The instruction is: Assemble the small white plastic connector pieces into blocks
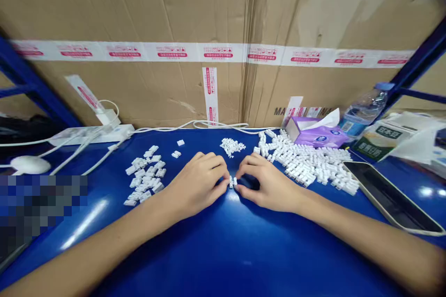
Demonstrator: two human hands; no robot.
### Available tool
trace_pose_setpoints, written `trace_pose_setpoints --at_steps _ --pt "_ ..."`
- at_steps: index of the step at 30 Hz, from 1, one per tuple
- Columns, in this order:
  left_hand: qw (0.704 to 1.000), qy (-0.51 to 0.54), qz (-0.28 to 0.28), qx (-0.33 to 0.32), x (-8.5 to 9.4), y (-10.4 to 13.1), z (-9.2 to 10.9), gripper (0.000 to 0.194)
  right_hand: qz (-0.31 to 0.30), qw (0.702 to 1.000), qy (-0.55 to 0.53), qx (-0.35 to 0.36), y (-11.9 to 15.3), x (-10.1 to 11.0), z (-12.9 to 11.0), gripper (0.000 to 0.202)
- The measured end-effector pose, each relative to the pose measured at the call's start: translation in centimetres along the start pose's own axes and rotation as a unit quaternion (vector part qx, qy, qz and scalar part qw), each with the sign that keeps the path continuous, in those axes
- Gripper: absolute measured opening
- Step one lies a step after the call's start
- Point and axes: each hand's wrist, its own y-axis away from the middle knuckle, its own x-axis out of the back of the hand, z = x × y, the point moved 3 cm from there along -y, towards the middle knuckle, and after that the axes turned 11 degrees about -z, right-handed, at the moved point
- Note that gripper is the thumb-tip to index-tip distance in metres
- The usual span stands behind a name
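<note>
At the middle of the blue table [223, 250], my left hand [202, 178] pinches a small white plastic piece [231, 183] between thumb and forefinger. Facing it, my right hand [263, 181] pinches another small white piece [235, 182], and the two pieces are almost touching or touching; I cannot tell which. Just beyond my fingertips lies a little heap of tiny white parts [232, 146]. Left of my left hand is a loose group of white plastic blocks [144, 176]. A larger pile of similar white pieces [306, 162] spreads to the right of my right hand.
A phone [393, 197] lies at the right. Behind it are a purple tissue pack [318, 133], a water bottle [364, 109] and a green-and-white packet [381, 139]. A power strip [92, 134] with white cables sits at the back left. Cardboard [181, 93] walls the far edge.
</note>
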Motion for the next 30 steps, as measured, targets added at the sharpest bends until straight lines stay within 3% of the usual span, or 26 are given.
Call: trace_pose_setpoints --at_steps 10,21,30 --pt "1.000 -0.020 0.009 -0.023 -0.1 0.0 0.5 0.014 -0.003 1.000 0.002 -0.001 0.3 0.1 -0.1 0.009" --pt "0.988 0.144 0.005 0.048 -0.7 0.0 -1.0 0.008 -0.003 1.000 0.003 -0.002 0.3 0.1 -0.2 0.009" --pt "0.980 0.189 -0.011 0.062 -0.7 -0.1 -1.1 0.007 -0.009 1.000 0.007 0.007 0.2 -0.1 0.0 0.010"
